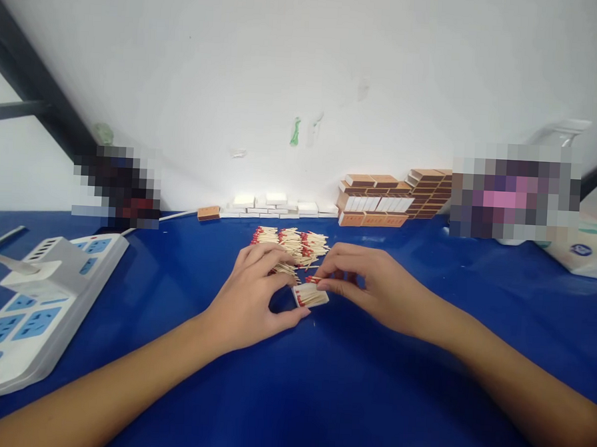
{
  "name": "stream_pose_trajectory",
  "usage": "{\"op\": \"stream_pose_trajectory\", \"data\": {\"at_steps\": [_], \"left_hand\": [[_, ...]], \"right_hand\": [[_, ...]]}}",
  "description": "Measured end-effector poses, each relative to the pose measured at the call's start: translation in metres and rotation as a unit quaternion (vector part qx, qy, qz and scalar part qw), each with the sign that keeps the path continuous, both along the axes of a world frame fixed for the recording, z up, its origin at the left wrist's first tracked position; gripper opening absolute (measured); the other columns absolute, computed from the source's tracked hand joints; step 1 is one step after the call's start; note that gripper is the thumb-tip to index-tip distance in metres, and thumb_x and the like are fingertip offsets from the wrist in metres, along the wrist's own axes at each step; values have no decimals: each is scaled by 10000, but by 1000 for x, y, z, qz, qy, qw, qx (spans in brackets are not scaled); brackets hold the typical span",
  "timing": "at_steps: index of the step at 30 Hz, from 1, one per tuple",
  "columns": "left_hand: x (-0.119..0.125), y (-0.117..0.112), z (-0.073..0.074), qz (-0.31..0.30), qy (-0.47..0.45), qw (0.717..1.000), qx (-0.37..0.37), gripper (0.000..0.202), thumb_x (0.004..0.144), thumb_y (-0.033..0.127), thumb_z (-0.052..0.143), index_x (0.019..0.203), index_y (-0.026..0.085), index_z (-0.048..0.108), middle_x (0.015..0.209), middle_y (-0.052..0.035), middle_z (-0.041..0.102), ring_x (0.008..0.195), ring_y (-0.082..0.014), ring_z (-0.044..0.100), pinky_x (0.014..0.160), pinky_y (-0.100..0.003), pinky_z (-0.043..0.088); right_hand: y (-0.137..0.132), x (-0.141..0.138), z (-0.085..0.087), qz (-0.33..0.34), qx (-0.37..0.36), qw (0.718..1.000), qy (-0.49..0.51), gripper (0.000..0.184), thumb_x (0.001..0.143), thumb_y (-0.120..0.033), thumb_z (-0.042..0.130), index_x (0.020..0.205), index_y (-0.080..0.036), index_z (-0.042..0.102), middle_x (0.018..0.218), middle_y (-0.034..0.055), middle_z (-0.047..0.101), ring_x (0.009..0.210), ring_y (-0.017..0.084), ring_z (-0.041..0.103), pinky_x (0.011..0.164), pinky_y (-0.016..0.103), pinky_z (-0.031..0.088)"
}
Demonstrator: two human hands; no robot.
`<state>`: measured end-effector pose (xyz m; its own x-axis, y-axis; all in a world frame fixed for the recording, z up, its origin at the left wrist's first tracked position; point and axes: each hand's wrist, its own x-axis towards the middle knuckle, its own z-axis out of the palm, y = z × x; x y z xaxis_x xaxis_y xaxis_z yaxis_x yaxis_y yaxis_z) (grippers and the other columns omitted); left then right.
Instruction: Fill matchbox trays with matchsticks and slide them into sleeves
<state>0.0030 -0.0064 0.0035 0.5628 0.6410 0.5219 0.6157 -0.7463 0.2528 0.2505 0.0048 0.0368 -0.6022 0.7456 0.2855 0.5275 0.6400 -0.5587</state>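
A small white matchbox tray (319, 302) lies on the blue table, partly filled with red-tipped matches (307, 296). My left hand (255, 294) curls around the tray's left side, thumb at the near edge and fingers at the far edge. My right hand (358, 273) pinches a few matches (313, 279) just above the tray's far right side, their red heads pointing left. Behind the hands lie heaps of loose matches (290, 240), side by side; my left fingers cover part of the nearest ones.
White trays (274, 209) line the foot of the wall, with one brown matchbox (209, 213) at their left end. Stacked matchboxes (373, 219) stand at the back right. A large power strip (47, 330) lies at left, a tissue pack (585, 245) far right. Two areas are pixelated.
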Motion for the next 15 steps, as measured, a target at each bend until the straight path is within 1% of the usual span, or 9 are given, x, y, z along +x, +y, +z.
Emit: {"op": "stream_pose_trajectory", "data": {"at_steps": [4,9,15], "left_hand": [[0,0,1,-1,-5,1000,2,270,827,425,848,1016,247,770,1241,-69,714,1276,-320,573,1116,-540,407],[0,0,0,-8,-14,1000,11,272,833,413,844,1020,233,762,1241,-75,719,1272,-314,585,1120,-527,409],[0,1,-2,-14,-15,1000,10,265,829,397,849,1006,222,757,1236,-78,721,1263,-311,599,1100,-517,421]], "right_hand": [[0,-1,-7,27,24,999,-18,119,1016,-220,640,979,-221,753,978,49,703,926,188,640,805,310,502],[-2,-5,-13,41,54,997,-42,118,1025,-238,638,1012,-204,750,1000,61,700,980,208,616,849,340,493],[-3,-5,-15,44,23,996,-70,147,1030,-286,638,1023,-199,757,1012,64,680,977,210,622,845,343,496]]}}
